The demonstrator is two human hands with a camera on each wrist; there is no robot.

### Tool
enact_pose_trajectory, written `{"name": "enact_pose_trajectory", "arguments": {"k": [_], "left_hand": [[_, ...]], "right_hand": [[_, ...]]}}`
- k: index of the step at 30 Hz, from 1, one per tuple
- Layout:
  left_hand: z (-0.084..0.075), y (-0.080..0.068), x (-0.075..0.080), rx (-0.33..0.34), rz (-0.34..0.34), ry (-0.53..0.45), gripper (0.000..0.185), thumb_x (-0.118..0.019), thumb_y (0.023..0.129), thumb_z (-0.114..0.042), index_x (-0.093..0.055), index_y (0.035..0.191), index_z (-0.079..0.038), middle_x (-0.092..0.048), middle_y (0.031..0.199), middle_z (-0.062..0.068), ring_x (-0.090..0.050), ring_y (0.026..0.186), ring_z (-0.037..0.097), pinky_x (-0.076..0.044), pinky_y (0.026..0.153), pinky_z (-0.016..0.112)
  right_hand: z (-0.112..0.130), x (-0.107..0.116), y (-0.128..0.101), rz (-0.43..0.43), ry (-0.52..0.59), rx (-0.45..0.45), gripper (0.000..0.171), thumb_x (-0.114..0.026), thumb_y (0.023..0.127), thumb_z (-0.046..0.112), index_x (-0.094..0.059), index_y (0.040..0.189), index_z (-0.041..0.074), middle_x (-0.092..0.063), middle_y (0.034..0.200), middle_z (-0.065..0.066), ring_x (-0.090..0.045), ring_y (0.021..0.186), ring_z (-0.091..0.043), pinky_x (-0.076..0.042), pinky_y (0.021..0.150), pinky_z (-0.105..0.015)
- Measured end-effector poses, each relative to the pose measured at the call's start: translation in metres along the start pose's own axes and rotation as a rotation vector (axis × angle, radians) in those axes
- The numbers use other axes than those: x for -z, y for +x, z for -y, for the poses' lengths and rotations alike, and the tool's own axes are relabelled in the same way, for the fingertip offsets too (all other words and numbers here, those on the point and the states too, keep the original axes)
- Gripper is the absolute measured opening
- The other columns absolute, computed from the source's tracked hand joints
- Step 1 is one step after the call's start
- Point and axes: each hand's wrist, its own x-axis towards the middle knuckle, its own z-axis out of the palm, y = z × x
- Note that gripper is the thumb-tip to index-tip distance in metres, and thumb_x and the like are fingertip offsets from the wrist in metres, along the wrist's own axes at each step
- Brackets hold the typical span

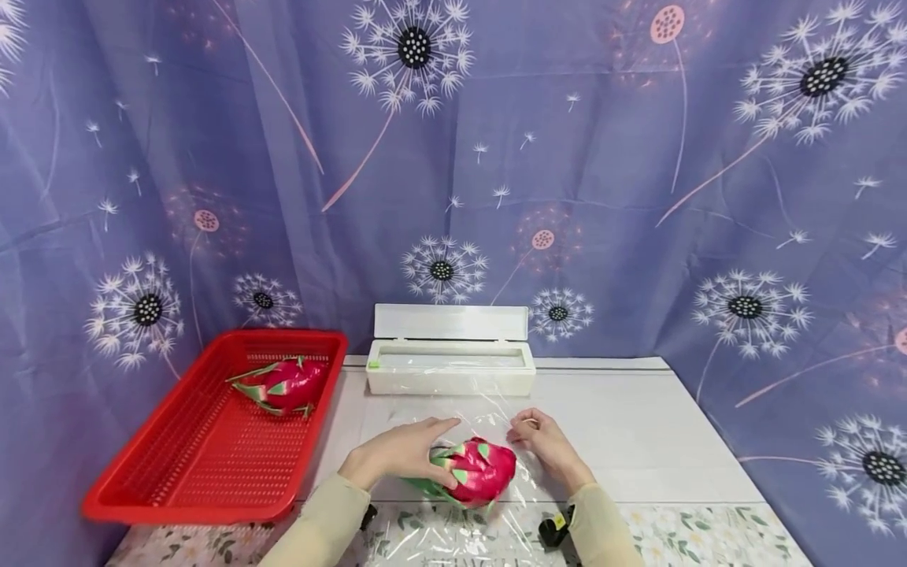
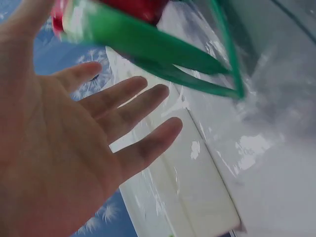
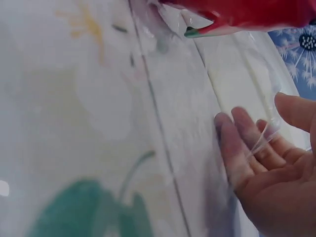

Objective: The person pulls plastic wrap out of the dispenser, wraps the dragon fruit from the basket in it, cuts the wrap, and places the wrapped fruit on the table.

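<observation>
**Dragon fruit on cling film, a hand at either side**

Dragon fruit, pink with green scales, lies on a sheet of clear cling film spread over the near middle of the white desk. The film runs back to the white dispenser box, which stands with its lid raised at the far edge of the desk.

The left hand rests over the fruit's left end with fingers straight and spread; the left wrist view shows the open palm just beside the fruit's green scales, curled round nothing. The right hand sits just right of the fruit on the film. In the right wrist view its fingers are loosely bent, and a fold of the film lies across them with the thumb above; whether the film is truly pinched or only touched cannot be told.

A red basket sits on the left part of the desk, well apart from the hands, and holds a second dragon fruit toward its far end
</observation>
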Motion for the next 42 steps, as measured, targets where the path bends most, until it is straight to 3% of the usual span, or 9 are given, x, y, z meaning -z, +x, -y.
{"name": "enact_pose_trajectory", "arguments": {"k": [6, 12, 16, 20, 26, 29, 32, 36, 42], "left_hand": [[0.001, -0.011, -0.003, -0.104, -0.046, 0.056, 0.099, -0.067, 0.071, -0.074, -0.039, 0.15, -0.023, -0.048, 0.143, 0.003, -0.053, 0.123, 0.026, -0.046, 0.097, 0.044], [0.006, -0.025, -0.01, -0.109, -0.1, 0.083, 0.094, -0.067, 0.075, -0.07, -0.037, 0.151, -0.023, -0.047, 0.144, 0.002, -0.053, 0.123, 0.025, -0.045, 0.098, 0.044], [0.012, -0.045, -0.013, -0.157, -0.178, 0.138, 0.081, -0.07, 0.08, -0.058, -0.046, 0.145, -0.017, -0.054, 0.134, 0.002, -0.056, 0.115, 0.02, -0.048, 0.094, 0.04], [0.017, -0.07, -0.018, -0.244, -0.228, 0.185, 0.049, -0.074, 0.081, -0.048, -0.065, 0.12, -0.018, -0.061, 0.107, -0.008, -0.058, 0.092, 0.007, -0.05, 0.081, 0.03], [0.022, -0.106, -0.035, -0.371, -0.075, 0.183, 0.02, -0.076, 0.083, -0.039, -0.069, 0.096, -0.026, -0.054, 0.085, -0.02, -0.048, 0.077, -0.006, -0.044, 0.067, 0.017], [0.025, -0.115, -0.042, -0.36, -0.021, 0.174, 0.018, -0.074, 0.084, -0.04, -0.069, 0.097, -0.028, -0.052, 0.083, -0.021, -0.046, 0.076, -0.006, -0.042, 0.064, 0.016], [0.028, -0.118, -0.047, -0.331, -0.009, 0.169, 0.017, -0.073, 0.083, -0.042, -0.068, 0.094, -0.029, -0.048, 0.079, -0.021, -0.043, 0.072, -0.005, -0.039, 0.059, 0.016], [0.032, -0.12, -0.051, -0.377, -0.047, 0.221, 0.01, -0.076, 0.081, -0.03, -0.067, 0.086, -0.029, -0.046, 0.076, -0.021, -0.042, 0.071, -0.005, -0.035, 0.058, 0.014], [0.041, -0.12, -0.06, -0.517, -0.164, 0.359, 0.014, -0.078, 0.078, -0.024, -0.064, 0.078, -0.027, -0.05, 0.074, -0.02, -0.045, 0.07, -0.005, -0.031, 0.059, 0.01]], "right_hand": [[0.007, 0.006, -0.005, -0.03, -0.034, -0.022, 0.022, -0.058, 0.097, 0.008, -0.05, 0.108, -0.009, -0.064, 0.092, -0.021, -0.065, 0.086, -0.028, -0.055, 0.074, -0.033], [0.011, 0.005, -0.014, -0.019, -0.104, 0.007, 0.029, -0.06, 0.096, 0.006, -0.047, 0.117, -0.01, -0.064, 0.097, -0.024, -0.065, 0.087, -0.029, -0.055, 0.074, -0.034], [0.018, 0.01, -0.032, -0.067, -0.362, 0.035, 0.032, -0.063, 0.095, 0.011, -0.052, 0.122, -0.003, -0.065, 0.097, -0.015, -0.065, 0.086, -0.024, -0.054, 0.073, -0.037], [0.026, 0.018, -0.058, -0.064, -0.665, 0.138, 0.031, -0.069, 0.092, 0.015, -0.058, 0.119, 0.004, -0.063, 0.092, -0.001, -0.061, 0.082, -0.013, -0.051, 0.07, -0.033], [0.028, 0.033, -0.107, 0.211, -0.85, 0.491, 0.012, -0.074, 0.087, 0.014, -0.065, 0.094, 0.015, -0.05, 0.075, 0.016, -0.047, 0.065, 0.001, -0.043, 0.055, -0.02], [0.025, 0.036, -0.123, 0.412, -0.874, 0.552, 0.011, -0.074, 0.087, 0.021, -0.066, 0.093, 0.019, -0.05, 0.081, 0.017, -0.046, 0.07, 0.003, -0.042, 0.057, -0.019], [0.02, 0.037, -0.129, 0.555, -0.958, 0.52, 0.019, -0.072, 0.088, 0.037, -0.067, 0.101, 0.024, -0.051, 0.088, 0.018, -0.045, 0.076, 0.003, -0.04, 0.061, -0.02], [0.012, 0.035, -0.13, 0.586, -1.043, 0.593, 0.017, -0.072, 0.087, 0.037, -0.068, 0.1, 0.027, -0.05, 0.088, 0.018, -0.042, 0.074, 0.003, -0.032, 0.061, -0.02], [0.005, 0.032, -0.134, 0.542, -1.054, 0.667, 0.016, -0.074, 0.085, 0.013, -0.067, 0.086, 0.027, -0.047, 0.083, 0.019, -0.039, 0.07, 0.006, -0.029, 0.058, -0.018]]}}
